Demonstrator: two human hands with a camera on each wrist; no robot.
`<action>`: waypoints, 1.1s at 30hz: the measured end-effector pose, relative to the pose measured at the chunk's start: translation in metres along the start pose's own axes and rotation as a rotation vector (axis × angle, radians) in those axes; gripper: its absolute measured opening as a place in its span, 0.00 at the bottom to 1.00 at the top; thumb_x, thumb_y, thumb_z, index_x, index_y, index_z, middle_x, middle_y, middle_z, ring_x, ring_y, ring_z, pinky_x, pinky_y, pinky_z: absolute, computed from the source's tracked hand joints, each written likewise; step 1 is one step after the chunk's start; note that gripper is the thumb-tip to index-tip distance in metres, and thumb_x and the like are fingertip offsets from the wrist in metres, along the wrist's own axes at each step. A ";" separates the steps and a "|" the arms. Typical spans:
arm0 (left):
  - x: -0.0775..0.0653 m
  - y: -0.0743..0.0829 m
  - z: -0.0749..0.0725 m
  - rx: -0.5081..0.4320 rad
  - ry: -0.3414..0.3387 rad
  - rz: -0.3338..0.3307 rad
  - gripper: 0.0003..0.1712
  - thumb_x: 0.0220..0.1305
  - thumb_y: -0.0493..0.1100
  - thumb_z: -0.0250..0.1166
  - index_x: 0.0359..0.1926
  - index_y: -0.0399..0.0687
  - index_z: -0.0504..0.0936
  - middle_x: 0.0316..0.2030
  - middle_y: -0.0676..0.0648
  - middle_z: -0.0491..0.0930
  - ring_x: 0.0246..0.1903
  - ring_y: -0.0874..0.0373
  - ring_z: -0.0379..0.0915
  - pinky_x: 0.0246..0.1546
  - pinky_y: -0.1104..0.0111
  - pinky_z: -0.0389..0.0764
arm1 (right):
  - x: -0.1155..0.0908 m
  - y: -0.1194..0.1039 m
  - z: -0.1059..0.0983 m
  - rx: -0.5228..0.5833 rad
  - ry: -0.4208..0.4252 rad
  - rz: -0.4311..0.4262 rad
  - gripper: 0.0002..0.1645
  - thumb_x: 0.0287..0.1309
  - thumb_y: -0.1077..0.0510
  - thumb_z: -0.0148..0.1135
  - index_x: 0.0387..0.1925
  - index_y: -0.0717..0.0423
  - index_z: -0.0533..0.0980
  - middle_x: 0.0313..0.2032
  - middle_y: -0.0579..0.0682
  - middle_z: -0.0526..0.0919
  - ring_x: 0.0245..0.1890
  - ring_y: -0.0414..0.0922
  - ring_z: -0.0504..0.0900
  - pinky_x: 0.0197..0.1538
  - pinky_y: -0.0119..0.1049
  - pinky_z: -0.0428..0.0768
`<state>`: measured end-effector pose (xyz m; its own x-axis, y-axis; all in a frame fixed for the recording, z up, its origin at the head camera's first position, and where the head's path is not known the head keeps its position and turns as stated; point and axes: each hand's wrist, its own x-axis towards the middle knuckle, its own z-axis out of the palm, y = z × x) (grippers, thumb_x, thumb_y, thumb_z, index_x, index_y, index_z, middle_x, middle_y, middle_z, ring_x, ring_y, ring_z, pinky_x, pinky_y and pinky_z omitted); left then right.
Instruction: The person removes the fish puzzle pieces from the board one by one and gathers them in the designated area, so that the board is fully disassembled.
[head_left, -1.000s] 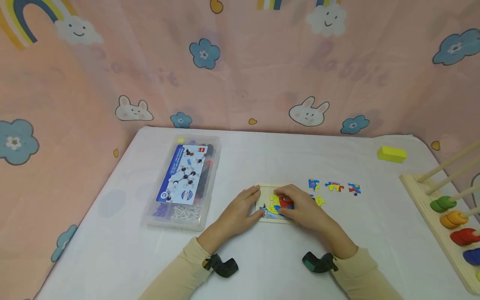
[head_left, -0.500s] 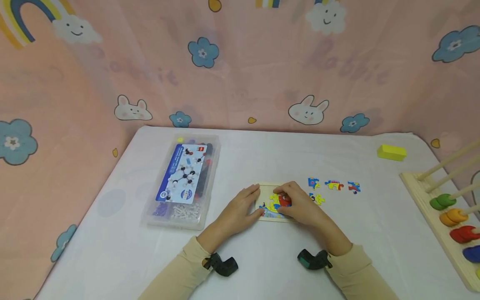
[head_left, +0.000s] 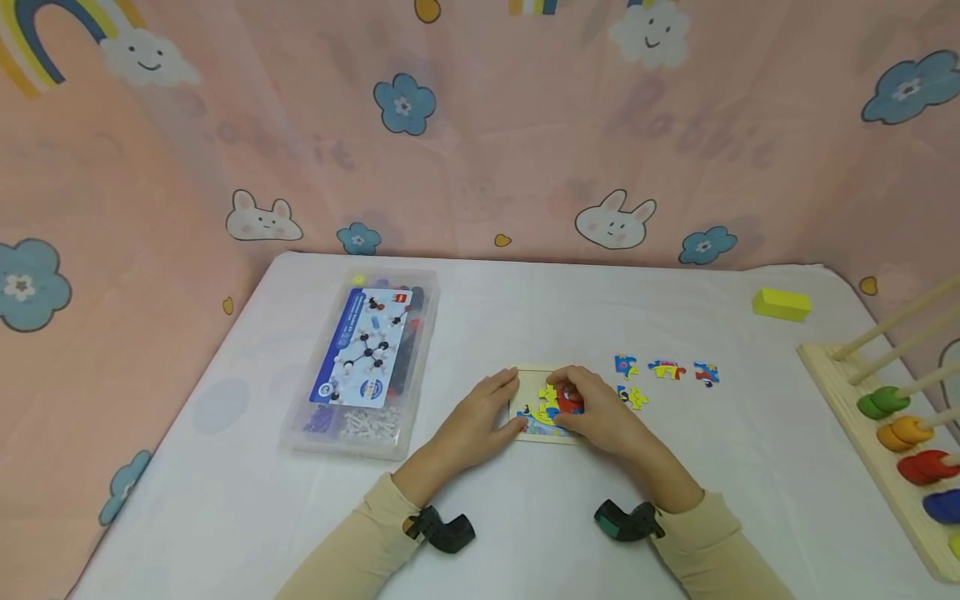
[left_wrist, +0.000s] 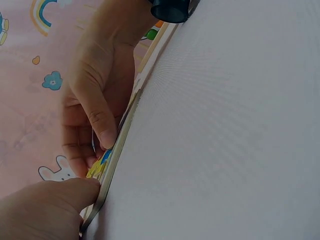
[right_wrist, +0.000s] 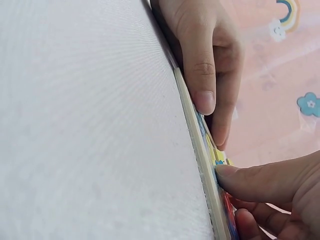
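Note:
A small wooden jigsaw puzzle board (head_left: 530,383) lies on the white table between both hands, its lower part filled with yellow, blue and red pieces. My left hand (head_left: 476,421) rests along the board's left edge, fingers straight and the thumb on its lower left part. With curled fingers and thumb, my right hand (head_left: 603,412) pinches a red puzzle piece (head_left: 570,401) at the board's right side; the hand hides part of it. Both thumbs touch the board in the right wrist view, where its edge (right_wrist: 197,145) is seen side-on.
Loose puzzle pieces (head_left: 667,370) lie right of the board. A clear plastic case (head_left: 420,400) with a molecule-model label stands at left. A yellow block (head_left: 782,305) sits at back right. A wooden bead rack (head_left: 847,400) with coloured discs stands along the right edge.
My right hand and forearm have shifted slightly to the left, still at the red piece. The left hand stays in place on the board.

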<state>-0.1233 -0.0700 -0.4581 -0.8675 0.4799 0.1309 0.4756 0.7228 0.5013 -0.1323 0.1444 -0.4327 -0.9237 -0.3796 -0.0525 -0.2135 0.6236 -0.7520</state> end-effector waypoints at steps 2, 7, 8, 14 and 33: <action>0.000 0.000 0.000 -0.003 0.001 0.001 0.35 0.64 0.51 0.62 0.66 0.37 0.66 0.69 0.44 0.61 0.69 0.51 0.56 0.71 0.62 0.57 | -0.001 -0.001 0.000 -0.010 0.013 -0.001 0.26 0.52 0.68 0.65 0.54 0.61 0.71 0.48 0.55 0.76 0.46 0.49 0.72 0.53 0.46 0.76; 0.000 0.001 0.000 -0.001 -0.001 -0.003 0.35 0.64 0.51 0.62 0.66 0.37 0.66 0.69 0.44 0.61 0.69 0.51 0.56 0.71 0.62 0.57 | -0.002 -0.001 0.001 -0.049 0.055 -0.033 0.24 0.51 0.68 0.65 0.53 0.60 0.73 0.49 0.55 0.77 0.44 0.48 0.74 0.51 0.45 0.77; 0.000 0.001 0.000 0.001 0.001 -0.001 0.35 0.64 0.51 0.62 0.66 0.37 0.66 0.69 0.44 0.61 0.69 0.51 0.56 0.71 0.61 0.58 | -0.002 -0.001 0.001 -0.059 0.063 -0.043 0.24 0.51 0.68 0.65 0.53 0.60 0.74 0.49 0.55 0.78 0.44 0.47 0.74 0.50 0.44 0.78; 0.000 0.001 0.000 0.006 -0.007 -0.007 0.35 0.64 0.51 0.61 0.66 0.37 0.66 0.69 0.45 0.61 0.69 0.52 0.56 0.71 0.62 0.57 | -0.002 0.000 0.001 -0.110 0.094 -0.089 0.23 0.52 0.67 0.66 0.52 0.60 0.75 0.43 0.51 0.78 0.39 0.43 0.72 0.42 0.36 0.77; -0.001 0.003 -0.002 -0.022 0.007 0.001 0.35 0.63 0.50 0.62 0.66 0.36 0.66 0.69 0.43 0.62 0.69 0.50 0.56 0.71 0.62 0.57 | -0.011 0.010 -0.025 -0.115 0.043 0.002 0.23 0.58 0.62 0.62 0.56 0.56 0.74 0.51 0.52 0.77 0.52 0.50 0.75 0.56 0.51 0.78</action>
<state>-0.1211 -0.0697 -0.4556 -0.8680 0.4771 0.1374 0.4732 0.7113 0.5198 -0.1327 0.1723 -0.4234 -0.9364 -0.3501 -0.0240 -0.2443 0.6994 -0.6717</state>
